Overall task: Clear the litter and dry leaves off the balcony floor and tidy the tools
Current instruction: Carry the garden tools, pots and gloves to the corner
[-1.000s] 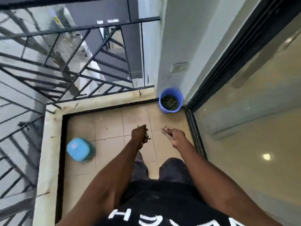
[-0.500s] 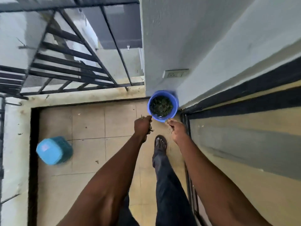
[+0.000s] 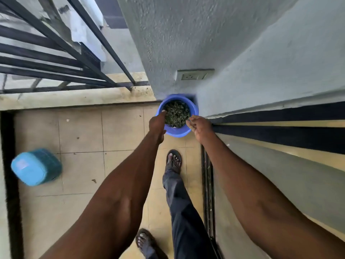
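Observation:
A blue bucket point(image 3: 177, 132) full of dry leaves point(image 3: 176, 114) stands on the tiled balcony floor point(image 3: 121, 131) in the corner by the grey wall. My left hand point(image 3: 157, 123) reaches over the bucket's left rim, its fingers stretched down toward the leaves; no leaves show in it. At the right rim my right hand point(image 3: 198, 126) hovers with its fingers curled together. What that hand holds is hidden. A few small scraps point(image 3: 93, 180) lie on the tiles.
A light blue lidded container point(image 3: 35, 167) sits on the floor at the left. Black railing point(image 3: 56, 58) runs along the ledge. A wall socket point(image 3: 194, 76) is above the bucket. The sliding door track point(image 3: 207, 184) runs along the right. My sandalled foot point(image 3: 173, 161) is near the bucket.
I have stepped up to the bucket. Both hands moved forward to its rim. My left hand, which gripped a clump of leaves, now has its fingers stretched over the bucket.

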Demonstrator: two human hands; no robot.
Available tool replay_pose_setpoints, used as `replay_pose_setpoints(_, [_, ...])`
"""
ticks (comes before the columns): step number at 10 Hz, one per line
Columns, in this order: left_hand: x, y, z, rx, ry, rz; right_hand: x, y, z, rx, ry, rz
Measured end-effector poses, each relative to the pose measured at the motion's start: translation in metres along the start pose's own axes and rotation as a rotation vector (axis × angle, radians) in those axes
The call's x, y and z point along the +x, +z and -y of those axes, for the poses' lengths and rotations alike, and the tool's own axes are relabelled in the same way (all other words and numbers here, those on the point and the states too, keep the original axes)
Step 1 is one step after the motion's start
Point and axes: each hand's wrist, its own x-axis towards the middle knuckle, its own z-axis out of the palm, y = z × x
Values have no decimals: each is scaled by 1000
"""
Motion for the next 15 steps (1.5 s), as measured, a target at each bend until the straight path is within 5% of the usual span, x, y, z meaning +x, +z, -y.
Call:
replay_pose_setpoints(2, [-79,-35,12,97,45,-56,-85,24,-24,-130,-5,48])
replay_pose_setpoints(3, [-119,-71,24,287,75,-49,-141,48,-46,-289,-28,89])
replay_pose_setpoints(5, [-215,-176,93,226,186,-205,-251,58,-124,-723,-111,286])
replay_pose_setpoints(8, [-356,-338,293,157,206,-475,-418,27,-342,-1778,-659,529])
replay_pose_setpoints(11, [-449,-445,581,-358,-70,-772,-515,-31,-585,-2468,-997,1093])
replay_pose_setpoints(15, [-511,-481,771,-1032,-336,-935,-597,-86,-815,-2870,-1289,1778])
